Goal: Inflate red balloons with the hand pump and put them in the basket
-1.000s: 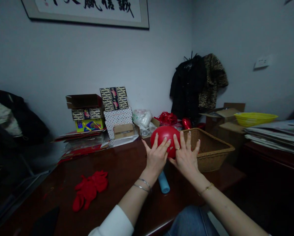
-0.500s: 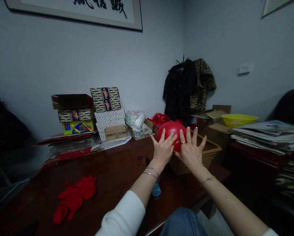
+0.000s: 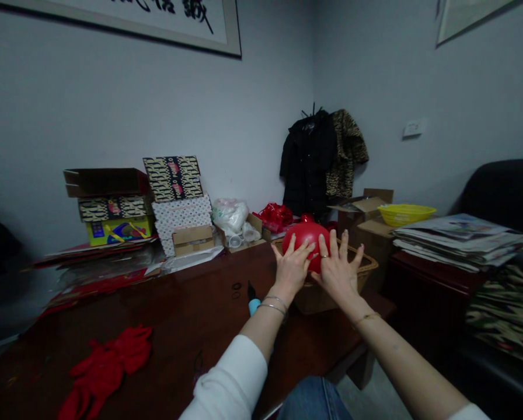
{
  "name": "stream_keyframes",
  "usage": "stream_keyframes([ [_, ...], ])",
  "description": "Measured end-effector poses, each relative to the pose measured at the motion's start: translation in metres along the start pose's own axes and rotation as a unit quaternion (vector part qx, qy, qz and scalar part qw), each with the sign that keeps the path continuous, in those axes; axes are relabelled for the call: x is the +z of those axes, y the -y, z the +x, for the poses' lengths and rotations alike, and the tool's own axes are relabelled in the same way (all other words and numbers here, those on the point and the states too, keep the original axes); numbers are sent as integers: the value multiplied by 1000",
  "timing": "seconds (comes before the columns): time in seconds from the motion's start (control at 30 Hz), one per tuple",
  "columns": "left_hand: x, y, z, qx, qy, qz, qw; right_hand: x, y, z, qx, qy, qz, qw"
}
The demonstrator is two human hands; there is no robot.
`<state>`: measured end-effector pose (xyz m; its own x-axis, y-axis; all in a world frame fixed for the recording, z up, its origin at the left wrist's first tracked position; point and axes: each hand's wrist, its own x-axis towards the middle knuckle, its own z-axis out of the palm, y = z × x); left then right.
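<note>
A red balloon [image 3: 303, 234] is between my two hands, at or just above the wicker basket [image 3: 369, 267] on the dark wooden table [image 3: 182, 309]. My left hand [image 3: 291, 265] presses spread fingers on its near left side. On the near right side lies my right hand [image 3: 338, 268], its fingers also spread. My palms hide the balloon's lower part, and I cannot tell whether it touches the basket. Near my left wrist lies a light-blue tool with a black pointed tip [image 3: 253, 298], partly covered by my forearm.
Red gloves [image 3: 112, 364] lie at the table's left front, and black rings [image 3: 236, 290] farther in. Stacked boxes [image 3: 180, 216] and a plastic bag [image 3: 230, 216] line the back. To the right are a yellow basket [image 3: 405, 214] and a pile of papers [image 3: 458, 242].
The view has turned to the right, so the table things shift left. My hands and the balloon have moved slightly right and down against the basket. More of the blue tool shows.
</note>
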<state>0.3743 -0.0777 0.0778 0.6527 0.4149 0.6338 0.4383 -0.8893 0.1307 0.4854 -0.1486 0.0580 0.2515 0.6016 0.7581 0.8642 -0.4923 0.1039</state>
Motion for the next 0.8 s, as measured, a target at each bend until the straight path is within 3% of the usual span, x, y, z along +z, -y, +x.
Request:
stream_keyframes([
  [0.17, 19, 1, 5, -52, 69, -60, 994, 14, -7, -5, -19, 10, -17, 1000],
  [0.3, 18, 15, -5, -83, 70, -83, 991, 16, -4, -10, -39, 12, -8, 999],
  [0.57, -30, 74, -63, -154, 33, -8, 988, 1, 44, -12, -72, -7, 29, 997],
  [0.8, -75, 125, -138, -239, 34, 57, 969, -3, 121, -22, -129, 8, 91, 987],
])
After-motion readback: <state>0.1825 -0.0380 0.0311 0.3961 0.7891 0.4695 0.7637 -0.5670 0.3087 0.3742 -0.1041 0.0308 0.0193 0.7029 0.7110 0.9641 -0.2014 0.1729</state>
